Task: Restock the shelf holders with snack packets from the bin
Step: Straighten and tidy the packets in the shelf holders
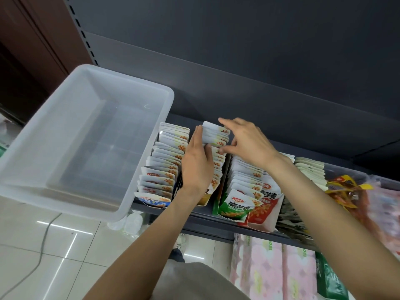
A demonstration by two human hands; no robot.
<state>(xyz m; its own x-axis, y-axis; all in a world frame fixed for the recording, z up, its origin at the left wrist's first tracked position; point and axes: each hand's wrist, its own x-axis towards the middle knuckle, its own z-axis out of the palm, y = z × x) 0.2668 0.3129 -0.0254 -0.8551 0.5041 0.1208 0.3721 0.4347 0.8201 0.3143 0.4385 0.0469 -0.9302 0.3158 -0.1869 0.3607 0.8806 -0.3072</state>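
Packets between the fingers: white with orange print. Bin: translucent white. Front packets: green, red, blue. Shelf back panel: dark grey. Lower packs: pink and white floral pattern.

Looks like a small shop: dark metal shelf packed with rows of snack packets in cardboard holders, more packaged goods stacked below, tiled floor.
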